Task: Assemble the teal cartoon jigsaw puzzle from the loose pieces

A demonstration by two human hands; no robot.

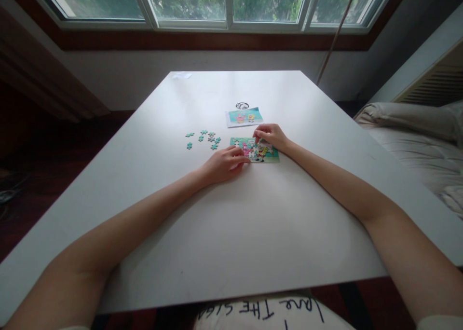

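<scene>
A partly filled jigsaw puzzle (265, 157) with cartoon figures, one pink and one yellow, lies flat on the white table. My left hand (227, 164) holds its left side, thumb along the near edge and fingers curled over the left part. From the far side, my right hand (273, 136) reaches over the puzzle with fingertips pinched together and down at its upper middle. Whatever is between those fingertips is too small to make out. Several loose puzzle pieces (211, 139) are scattered left of the puzzle. Behind it lies a matching picture card (245, 117).
The white table (217, 243) extends to a wall below a window (227, 6). A dark round mark or object (242, 106) is beyond the card, and a pale scrap (183, 75) lies at the far left corner. A thin stick (334, 40) leans at the back right, near a cushioned seat (398, 132).
</scene>
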